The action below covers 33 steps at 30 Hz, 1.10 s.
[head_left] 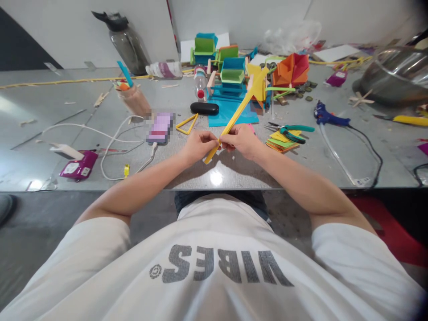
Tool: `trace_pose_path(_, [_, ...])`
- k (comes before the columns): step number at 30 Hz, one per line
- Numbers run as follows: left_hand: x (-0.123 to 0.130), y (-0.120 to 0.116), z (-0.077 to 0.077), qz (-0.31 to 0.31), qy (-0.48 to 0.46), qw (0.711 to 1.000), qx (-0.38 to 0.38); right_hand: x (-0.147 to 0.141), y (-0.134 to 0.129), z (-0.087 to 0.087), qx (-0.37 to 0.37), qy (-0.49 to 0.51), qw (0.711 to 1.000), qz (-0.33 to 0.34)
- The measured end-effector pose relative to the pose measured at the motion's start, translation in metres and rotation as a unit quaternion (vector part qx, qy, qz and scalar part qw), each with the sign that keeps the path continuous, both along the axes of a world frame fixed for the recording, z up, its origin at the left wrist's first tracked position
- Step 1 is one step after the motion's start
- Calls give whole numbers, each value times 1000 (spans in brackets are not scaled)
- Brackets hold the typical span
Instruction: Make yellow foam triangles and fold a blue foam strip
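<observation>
Pinched by left hand (201,145) and right hand (243,141): yellow strip (238,112), pretty much straight; the yellow triangle (186,121) is already shaped tbh.

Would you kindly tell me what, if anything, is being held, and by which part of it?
A yellow strip is pinched by the left hand and the right hand, close together, near its end closest to the person's body.
</observation>
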<state>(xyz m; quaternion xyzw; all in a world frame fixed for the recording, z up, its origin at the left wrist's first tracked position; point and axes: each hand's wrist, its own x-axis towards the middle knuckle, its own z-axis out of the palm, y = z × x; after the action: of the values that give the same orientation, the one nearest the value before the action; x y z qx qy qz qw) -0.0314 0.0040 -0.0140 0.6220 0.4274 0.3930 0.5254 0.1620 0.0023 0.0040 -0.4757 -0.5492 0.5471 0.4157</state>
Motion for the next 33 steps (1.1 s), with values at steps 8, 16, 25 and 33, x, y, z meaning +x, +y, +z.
trace_pose_path(8, [2, -1, -1, 3, 0, 1000, 0, 0, -1, 1, 10, 6, 1000, -23])
trace_pose_path(16, [1, -1, -3, 5, 4, 1000, -25, 2, 1, 0, 9, 25, 999, -33])
trace_pose_path(25, [0, -3, 0, -2, -9, 999, -31, -1, 0, 0, 17, 40, 998, -54])
trace_pose_path(33, [-1, -2, 0, -13, -13, 999, -28, -1, 0, 0, 17, 46, 998, -47])
